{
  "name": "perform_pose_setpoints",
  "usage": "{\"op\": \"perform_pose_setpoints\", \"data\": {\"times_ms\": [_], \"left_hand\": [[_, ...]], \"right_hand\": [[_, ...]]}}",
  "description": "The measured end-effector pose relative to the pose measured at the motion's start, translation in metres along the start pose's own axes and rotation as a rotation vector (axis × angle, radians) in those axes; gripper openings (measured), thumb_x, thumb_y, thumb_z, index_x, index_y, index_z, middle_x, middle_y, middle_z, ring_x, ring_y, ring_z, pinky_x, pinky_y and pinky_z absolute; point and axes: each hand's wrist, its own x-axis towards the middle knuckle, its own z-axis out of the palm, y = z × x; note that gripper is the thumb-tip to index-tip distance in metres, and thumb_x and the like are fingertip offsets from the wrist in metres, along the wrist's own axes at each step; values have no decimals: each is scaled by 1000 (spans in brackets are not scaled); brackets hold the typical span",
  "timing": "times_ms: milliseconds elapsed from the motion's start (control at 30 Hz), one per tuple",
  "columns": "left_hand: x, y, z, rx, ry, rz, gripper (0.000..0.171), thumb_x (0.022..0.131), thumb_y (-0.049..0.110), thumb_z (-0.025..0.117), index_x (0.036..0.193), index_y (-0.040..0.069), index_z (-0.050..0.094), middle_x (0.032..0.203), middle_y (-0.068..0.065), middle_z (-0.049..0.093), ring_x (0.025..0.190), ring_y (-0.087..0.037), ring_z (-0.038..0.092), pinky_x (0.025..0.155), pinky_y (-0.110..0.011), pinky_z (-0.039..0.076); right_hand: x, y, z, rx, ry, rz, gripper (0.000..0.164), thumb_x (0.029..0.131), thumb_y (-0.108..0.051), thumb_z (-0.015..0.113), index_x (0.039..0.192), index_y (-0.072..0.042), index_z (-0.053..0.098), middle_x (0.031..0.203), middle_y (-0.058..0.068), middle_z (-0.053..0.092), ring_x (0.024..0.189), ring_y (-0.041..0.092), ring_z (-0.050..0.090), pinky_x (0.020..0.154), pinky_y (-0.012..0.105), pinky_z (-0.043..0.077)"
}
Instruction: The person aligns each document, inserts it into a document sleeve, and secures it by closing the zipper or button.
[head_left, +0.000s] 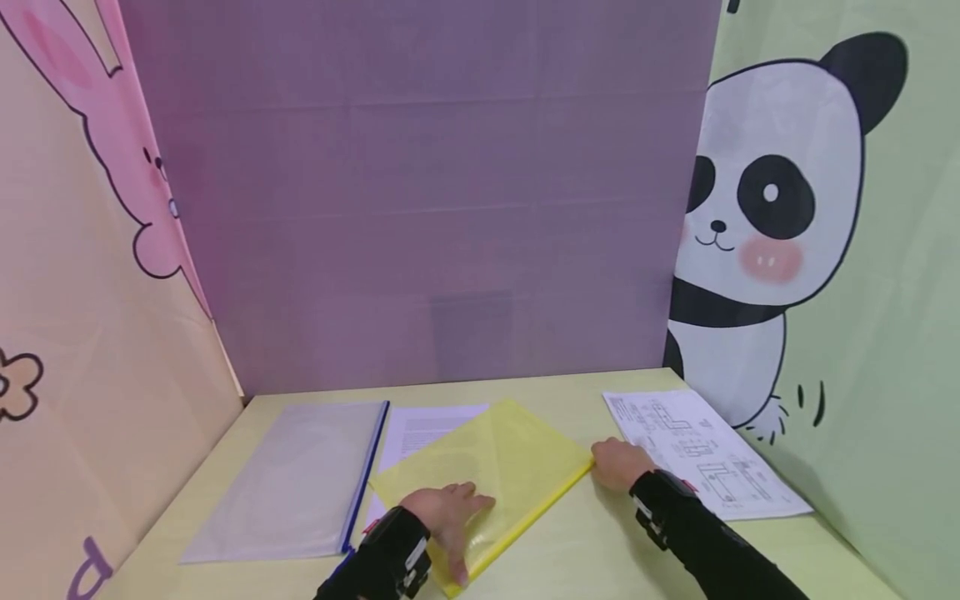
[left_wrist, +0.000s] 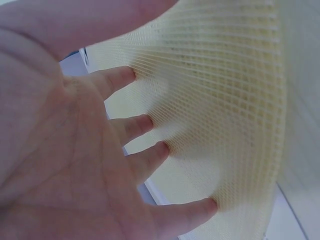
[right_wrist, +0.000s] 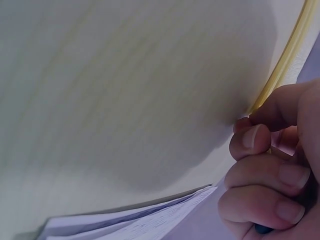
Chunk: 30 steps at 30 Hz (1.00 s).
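Observation:
A translucent yellow document pouch (head_left: 517,450) lies aslant in the middle of the table, its thick yellow edge strip (head_left: 536,517) facing the front right. In the left wrist view its surface shows a fine mesh grid. My left hand (head_left: 448,517) is spread over its lower left part, fingers straight and fingertips (left_wrist: 207,205) pressing on the mesh. My right hand (head_left: 621,463) pinches the far right end of the strip between thumb and index finger. In the right wrist view, the other fingers (right_wrist: 265,175) are curled in and the yellow strip (right_wrist: 285,65) runs away from the pinch.
A clear pouch (head_left: 292,475) with a blue edge strip lies at left. A printed sheet (head_left: 420,433) is partly covered by the yellow pouch. Sheets with line drawings (head_left: 705,454) lie at right, beside my right forearm. A purple panel (head_left: 450,208) stands behind the table.

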Motion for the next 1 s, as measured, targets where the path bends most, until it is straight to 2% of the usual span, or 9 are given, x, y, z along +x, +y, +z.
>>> {"op": "perform_pose_setpoints", "data": {"times_ms": [400, 733, 1000], "left_hand": [[1, -2, 1, -1, 0, 7, 98, 65, 39, 96, 150, 34, 47, 160, -4, 38, 147, -27, 35, 108, -55, 42], [4, -7, -4, -54, -41, 63, 100, 66, 34, 97, 152, 32, 45, 160, -6, 37, 147, -27, 33, 110, -50, 41], [3, -5, -5, -52, -49, 54, 101, 67, 35, 96, 153, 31, 44, 161, -6, 35, 148, -27, 32, 112, -51, 39]], "right_hand": [[0, -1, -2, 8, 2, -11, 8, 94, -8, 60, 86, -6, 62, 76, 7, 54, 68, 25, 51, 65, 42, 44], [3, 3, 1, -12, -39, 68, 11, 94, -14, 60, 91, -4, 63, 76, 8, 53, 68, 26, 52, 63, 40, 43], [1, 1, -6, -8, -44, 80, 11, 95, -12, 61, 91, -2, 63, 75, 9, 53, 67, 27, 52, 63, 39, 43]]}}
